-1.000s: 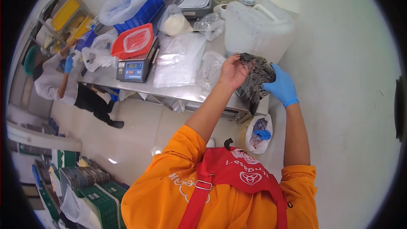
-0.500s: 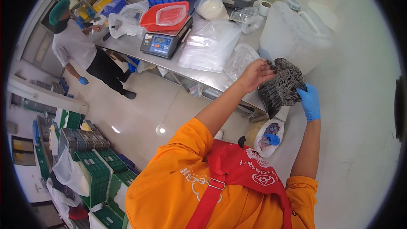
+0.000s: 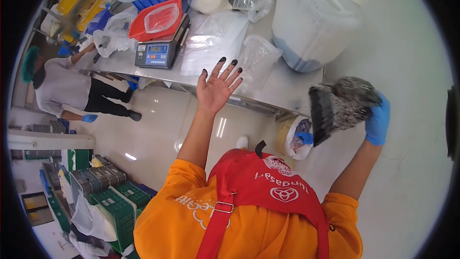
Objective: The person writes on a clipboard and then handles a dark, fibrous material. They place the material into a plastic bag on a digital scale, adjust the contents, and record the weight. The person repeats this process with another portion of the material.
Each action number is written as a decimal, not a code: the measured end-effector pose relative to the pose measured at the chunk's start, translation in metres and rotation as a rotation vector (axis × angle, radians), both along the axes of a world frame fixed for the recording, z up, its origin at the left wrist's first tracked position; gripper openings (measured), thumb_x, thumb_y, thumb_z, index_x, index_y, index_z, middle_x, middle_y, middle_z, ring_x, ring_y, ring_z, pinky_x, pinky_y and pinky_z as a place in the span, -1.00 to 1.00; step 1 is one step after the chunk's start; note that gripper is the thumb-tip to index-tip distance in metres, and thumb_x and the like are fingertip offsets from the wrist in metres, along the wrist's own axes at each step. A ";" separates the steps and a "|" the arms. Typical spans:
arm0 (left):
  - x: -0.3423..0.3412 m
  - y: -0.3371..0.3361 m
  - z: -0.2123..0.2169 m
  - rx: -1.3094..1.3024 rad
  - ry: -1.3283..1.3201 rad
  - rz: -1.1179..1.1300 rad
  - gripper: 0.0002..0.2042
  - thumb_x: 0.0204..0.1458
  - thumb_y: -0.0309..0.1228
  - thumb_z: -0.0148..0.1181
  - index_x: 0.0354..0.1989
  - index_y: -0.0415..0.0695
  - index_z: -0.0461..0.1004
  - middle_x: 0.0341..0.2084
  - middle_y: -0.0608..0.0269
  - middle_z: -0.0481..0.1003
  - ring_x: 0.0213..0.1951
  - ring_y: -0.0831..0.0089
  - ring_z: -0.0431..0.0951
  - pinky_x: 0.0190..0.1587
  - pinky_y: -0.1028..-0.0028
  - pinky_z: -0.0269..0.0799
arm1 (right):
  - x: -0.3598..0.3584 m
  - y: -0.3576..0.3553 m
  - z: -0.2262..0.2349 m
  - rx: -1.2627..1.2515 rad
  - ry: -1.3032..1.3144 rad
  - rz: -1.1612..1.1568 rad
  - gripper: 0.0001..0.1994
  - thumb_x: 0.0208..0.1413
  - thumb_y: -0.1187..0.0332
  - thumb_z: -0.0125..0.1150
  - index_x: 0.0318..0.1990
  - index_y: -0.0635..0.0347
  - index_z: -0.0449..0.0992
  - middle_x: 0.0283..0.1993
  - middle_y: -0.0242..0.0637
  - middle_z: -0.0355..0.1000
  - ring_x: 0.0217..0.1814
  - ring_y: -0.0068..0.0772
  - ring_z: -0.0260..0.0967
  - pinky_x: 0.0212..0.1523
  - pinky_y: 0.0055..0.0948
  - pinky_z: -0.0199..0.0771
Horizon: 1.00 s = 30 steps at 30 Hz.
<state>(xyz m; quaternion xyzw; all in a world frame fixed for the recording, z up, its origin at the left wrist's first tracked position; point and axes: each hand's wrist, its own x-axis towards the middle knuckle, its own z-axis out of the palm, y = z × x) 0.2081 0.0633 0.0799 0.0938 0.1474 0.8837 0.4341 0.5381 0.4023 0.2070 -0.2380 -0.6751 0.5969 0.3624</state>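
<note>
My left hand (image 3: 218, 88) is bare, palm up and fingers spread, in front of the table edge, with black stains on the fingertips. It holds nothing. At the right, my right hand (image 3: 378, 121) in a blue glove grips one side of a dark, crinkled bag-like bundle (image 3: 342, 108), mottled grey and black with a smoother black lower edge. The bundle hangs in the air off the table's right end, and what is inside it cannot be made out. Nearest to my left hand on the table are a clear plastic bag (image 3: 258, 57) and a stack of clear plastic sheets or bags (image 3: 211, 38).
A scale (image 3: 155, 55) carries a red tray (image 3: 155, 19). A big translucent jerrycan (image 3: 314, 24) with dark liquid stands on the steel table (image 3: 287, 84). A white lined waste bag (image 3: 298, 148) is below. At the left stand another person (image 3: 67, 84) and green crates (image 3: 112, 206).
My left hand has come away from the dark bundle, moving left and spreading its fingers. My right hand has carried the bundle slightly right and down. The view has shifted.
</note>
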 end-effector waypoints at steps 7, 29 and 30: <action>-0.027 -0.050 -0.032 -0.032 0.041 -0.082 -0.28 0.15 0.08 0.01 0.42 -0.03 0.12 0.40 -0.03 0.11 0.34 -0.02 0.20 0.39 0.01 0.08 | 0.092 -0.040 -0.025 -0.153 0.148 -0.109 -0.61 0.13 0.36 0.16 0.06 0.43 0.46 -0.03 -0.15 0.52 0.01 -0.32 0.48 0.05 -0.36 0.47; 0.035 -0.177 -0.134 -1.040 0.272 -0.455 -0.59 0.22 -0.19 -0.01 0.17 -0.09 0.39 0.12 0.17 0.48 0.10 0.28 0.49 0.15 0.32 0.35 | 0.201 -0.297 -0.116 -0.472 0.303 -0.572 -0.69 0.06 0.42 0.15 -0.03 0.29 0.49 -0.10 -0.21 0.53 -0.10 -0.37 0.50 -0.07 -0.41 0.51; 0.038 -0.168 -0.136 -1.051 0.305 -0.504 -0.59 0.21 -0.20 0.01 0.18 -0.08 0.39 0.11 0.20 0.48 0.07 0.31 0.50 0.12 0.34 0.36 | 0.202 -0.308 -0.113 -0.489 0.316 -0.568 -0.70 0.05 0.42 0.17 -0.04 0.30 0.50 -0.11 -0.22 0.54 -0.11 -0.38 0.50 -0.08 -0.42 0.51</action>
